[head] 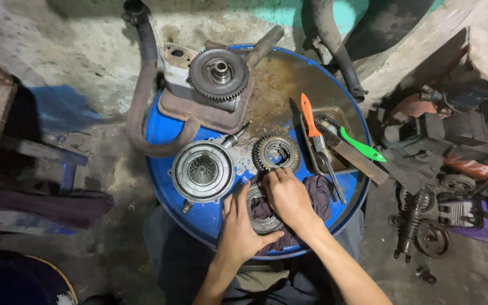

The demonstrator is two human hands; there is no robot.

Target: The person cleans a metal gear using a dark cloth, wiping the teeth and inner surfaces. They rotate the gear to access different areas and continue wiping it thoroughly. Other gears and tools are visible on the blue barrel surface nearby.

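A round metal part (262, 217) lies on a dark purple rag (316, 195) at the near edge of the blue drum top (168, 133). The left hand (238, 226) cups its rim, fingers curled; the right hand (286, 195) presses on it with bent fingers. A toothed gear (276, 152) and a ribbed disc (201, 170) lie just beyond.

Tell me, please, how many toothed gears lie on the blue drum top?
2 clearly: a large gear on the engine part at the back, a smaller gear just above the right hand. The cloth may hide more.

Single head-worn view, looking steeply down, close over the blue drum top (168, 133), floor around it
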